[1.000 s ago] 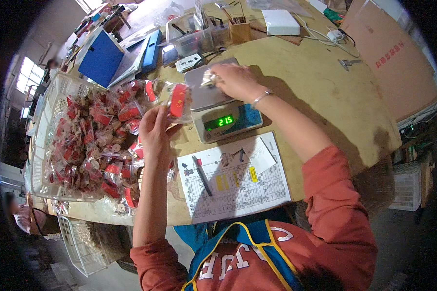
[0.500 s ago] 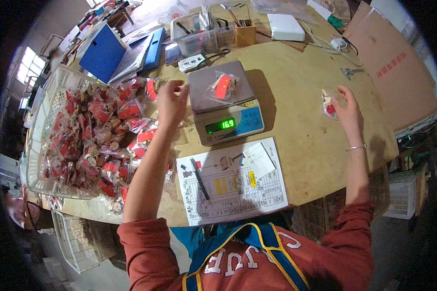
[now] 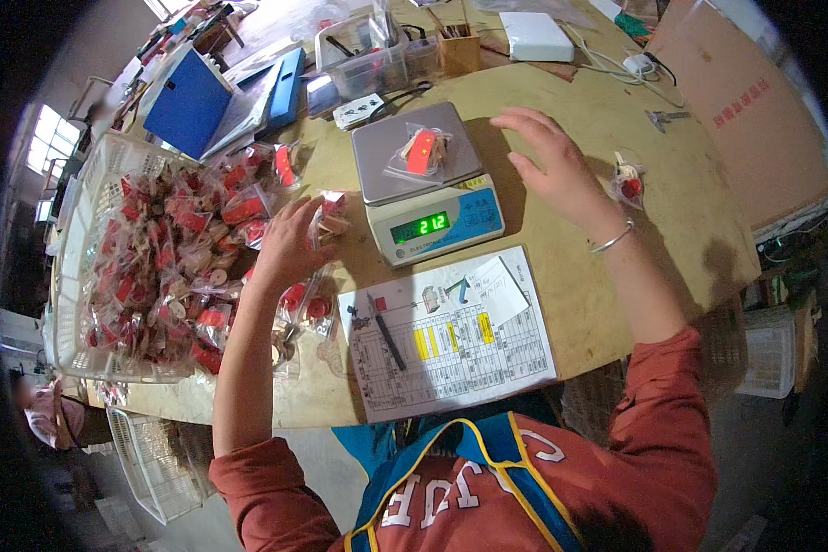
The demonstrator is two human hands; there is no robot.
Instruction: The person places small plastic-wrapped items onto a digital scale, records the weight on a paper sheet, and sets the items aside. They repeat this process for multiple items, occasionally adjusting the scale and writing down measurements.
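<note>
A small clear bag with a red flag tag (image 3: 420, 152) and pale pieces lies on the grey pan of a digital scale (image 3: 371, 183), whose display is lit green. To its left, my left hand (image 3: 290, 241) reaches over the edge of the bag pile with curved, parted fingers. Its fingertips are beside another bag with pale wooden pieces (image 3: 334, 219); whether they touch it I cannot tell. My right hand (image 3: 554, 166) hovers open to the right of the scale, thumb and fingers apart, holding nothing. One more bag with a red piece (image 3: 629, 187) lies farther right on the table.
A white plastic basket (image 3: 67, 304) on the left overflows with red-tagged bags. Before me lie a printed sheet (image 3: 515, 368) and a pen (image 3: 388, 339). Behind are a clear bin (image 3: 370, 75), blue folder (image 3: 189, 109) and white box (image 3: 536, 37); calipers (image 3: 664, 120) and cardboard (image 3: 745, 120) are right.
My right hand has left the bag on the right and moved toward the scale. My left hand has come down and left, to the pile's edge. The scale's reading has risen.
</note>
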